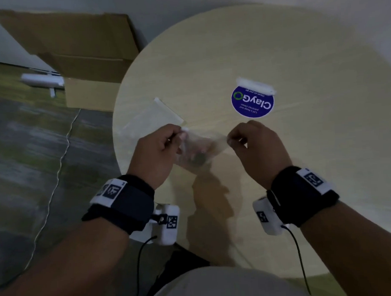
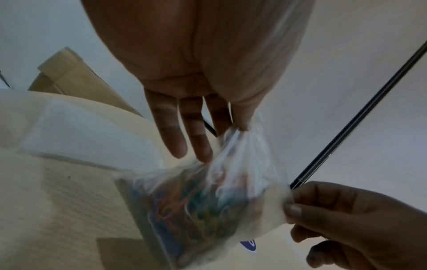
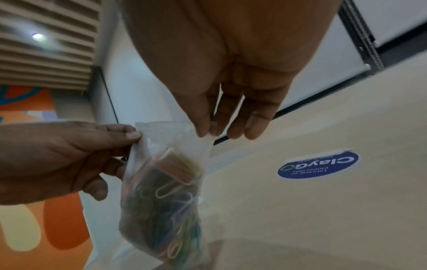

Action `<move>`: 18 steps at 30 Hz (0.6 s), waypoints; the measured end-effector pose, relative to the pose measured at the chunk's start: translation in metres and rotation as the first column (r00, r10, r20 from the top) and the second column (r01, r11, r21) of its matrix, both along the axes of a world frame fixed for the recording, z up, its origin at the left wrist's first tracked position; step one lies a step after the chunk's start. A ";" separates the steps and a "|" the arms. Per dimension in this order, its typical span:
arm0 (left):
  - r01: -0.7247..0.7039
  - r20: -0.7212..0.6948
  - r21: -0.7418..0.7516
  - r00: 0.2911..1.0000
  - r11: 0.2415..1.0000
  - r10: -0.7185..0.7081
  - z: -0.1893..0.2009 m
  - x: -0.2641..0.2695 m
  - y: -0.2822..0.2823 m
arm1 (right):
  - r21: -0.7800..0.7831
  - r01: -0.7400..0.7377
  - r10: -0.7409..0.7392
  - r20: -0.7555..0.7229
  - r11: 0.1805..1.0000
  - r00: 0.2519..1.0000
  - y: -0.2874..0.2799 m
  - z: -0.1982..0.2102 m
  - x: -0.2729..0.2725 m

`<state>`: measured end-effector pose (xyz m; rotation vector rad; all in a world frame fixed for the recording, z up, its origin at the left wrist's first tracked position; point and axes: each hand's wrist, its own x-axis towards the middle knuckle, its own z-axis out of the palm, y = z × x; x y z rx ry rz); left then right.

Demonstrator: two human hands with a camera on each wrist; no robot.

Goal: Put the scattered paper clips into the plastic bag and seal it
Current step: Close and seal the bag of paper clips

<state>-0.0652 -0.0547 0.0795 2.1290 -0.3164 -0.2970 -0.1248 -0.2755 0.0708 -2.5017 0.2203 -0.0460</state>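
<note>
Hands lift a clear plastic bag (image 1: 197,151) of coloured paper clips (image 3: 171,215) above a round table (image 1: 279,167).
Left hand (image 1: 156,157) pinches one top corner, right hand (image 1: 254,149) the other; spare fingers hang loose. Judged best: pull the thin, crinkled film taut, then press along the strip until it closes.

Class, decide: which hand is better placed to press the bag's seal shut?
Probably the right hand: it pinches the plastic bag at its top strip, while the left hand steadies the other top corner.

Head view downward; wrist views close on bag (image 2: 203,206)
</note>
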 end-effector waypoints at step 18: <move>0.152 0.127 0.118 0.978 0.981 -0.167 -0.007 0.004 -0.019 | 0.126 -0.093 0.074 0.150 0.988 0.986 0.031 0.009 0.023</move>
